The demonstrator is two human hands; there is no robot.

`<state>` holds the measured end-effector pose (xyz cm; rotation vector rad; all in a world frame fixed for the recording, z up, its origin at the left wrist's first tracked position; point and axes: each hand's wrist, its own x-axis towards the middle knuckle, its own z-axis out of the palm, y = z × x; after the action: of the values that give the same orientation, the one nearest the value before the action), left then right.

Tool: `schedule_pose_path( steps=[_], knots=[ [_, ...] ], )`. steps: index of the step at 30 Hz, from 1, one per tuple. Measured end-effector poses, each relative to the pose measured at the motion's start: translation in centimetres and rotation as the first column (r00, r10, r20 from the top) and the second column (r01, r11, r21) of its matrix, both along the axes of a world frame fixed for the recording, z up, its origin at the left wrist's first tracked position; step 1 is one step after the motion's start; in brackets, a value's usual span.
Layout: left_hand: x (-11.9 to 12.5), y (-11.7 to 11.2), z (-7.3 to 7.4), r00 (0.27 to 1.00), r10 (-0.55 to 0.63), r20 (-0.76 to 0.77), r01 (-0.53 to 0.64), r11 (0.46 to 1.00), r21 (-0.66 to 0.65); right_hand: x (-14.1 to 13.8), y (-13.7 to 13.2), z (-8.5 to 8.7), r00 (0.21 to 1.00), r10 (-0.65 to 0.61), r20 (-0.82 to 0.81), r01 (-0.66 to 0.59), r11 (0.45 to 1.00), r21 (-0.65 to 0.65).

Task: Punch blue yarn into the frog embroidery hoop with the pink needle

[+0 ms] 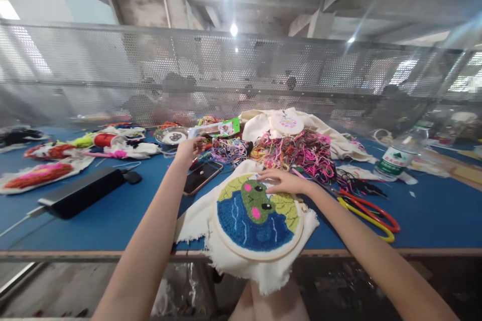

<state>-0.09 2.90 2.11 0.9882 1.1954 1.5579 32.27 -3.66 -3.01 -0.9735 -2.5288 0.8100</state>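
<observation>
An embroidery hoop (259,253) holds white cloth with a picture in looped yarn: a green face with pink cheeks, dark blue below and yellow-green at the sides. It rests at the table's front edge, its ragged cloth hanging over. My right hand (282,180) lies on the hoop's upper right part, fingers spread and holding nothing. My left hand (191,149) is stretched forward beyond the phone (203,176), beside a pile of pastel yarn (229,150). Its fingers are apart and slightly bent; nothing held shows. Just past it lies a clear packet with a green top (230,127).
Tangled pink and red yarn (297,153) lies behind the hoop. Scissors with red and yellow handles (371,215) and a labelled plastic bottle (397,158) are to the right. A black power strip (85,191), yarn pieces and a metal bowl (171,135) lie left. A perforated screen (226,65) stands behind.
</observation>
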Motion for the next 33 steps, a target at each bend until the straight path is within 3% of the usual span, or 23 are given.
schedule_pose_path(
  steps=[2,4,7,10,12,15,19,22,25,29,33],
  knots=[
    [-0.2,-0.2,0.0,0.981,0.041,-0.188,-0.046,0.999,-0.022,0.4,0.1,0.1,1.0,-0.015,-0.026,0.015,1.0,-0.028],
    [0.0,-0.5,-0.1,0.916,0.087,-0.392,-0.097,0.995,-0.006,0.6,0.2,0.5,0.999,-0.016,-0.032,0.014,0.998,-0.062],
    [0.7,-0.9,-0.2,0.754,0.169,-0.634,-0.142,0.985,0.094,0.8,0.1,1.1,0.999,-0.018,-0.046,0.012,0.993,-0.117],
    [1.9,-1.4,-0.1,0.566,0.249,-0.786,-0.111,0.968,0.227,1.0,0.1,1.4,0.958,-0.14,-0.248,0.089,0.974,-0.208],
    [2.9,-1.9,-0.1,0.456,0.29,-0.841,-0.033,0.95,0.31,1.5,0.5,1.6,0.86,-0.283,-0.425,0.193,0.95,-0.244],
    [4.6,-2.6,-0.3,0.324,0.32,-0.89,0.138,0.915,0.379,3.6,1.7,2.0,0.643,-0.448,-0.621,0.405,0.887,-0.221],
    [6.5,-3.5,-0.7,0.211,0.322,-0.923,0.301,0.877,0.375,8.2,3.4,3.0,0.254,-0.553,-0.793,0.655,0.702,-0.28],
    [7.2,-3.8,-1.0,0.179,0.32,-0.93,0.356,0.86,0.364,11.2,3.8,3.4,0.053,-0.576,-0.816,0.721,0.588,-0.368],
    [7.5,-3.7,-1.1,0.189,0.309,-0.932,0.383,0.851,0.359,12.7,3.6,3.6,-0.026,-0.596,-0.803,0.732,0.536,-0.422],
    [7.5,-3.5,-1.2,0.257,0.287,-0.923,0.369,0.853,0.368,12.9,3.4,3.5,-0.001,-0.636,-0.772,0.734,0.524,-0.432],
    [7.3,-3.6,-1.1,0.384,0.25,-0.889,0.322,0.866,0.383,12.5,3.5,3.4,0.081,-0.677,-0.732,0.77,0.509,-0.385]
  ],
)
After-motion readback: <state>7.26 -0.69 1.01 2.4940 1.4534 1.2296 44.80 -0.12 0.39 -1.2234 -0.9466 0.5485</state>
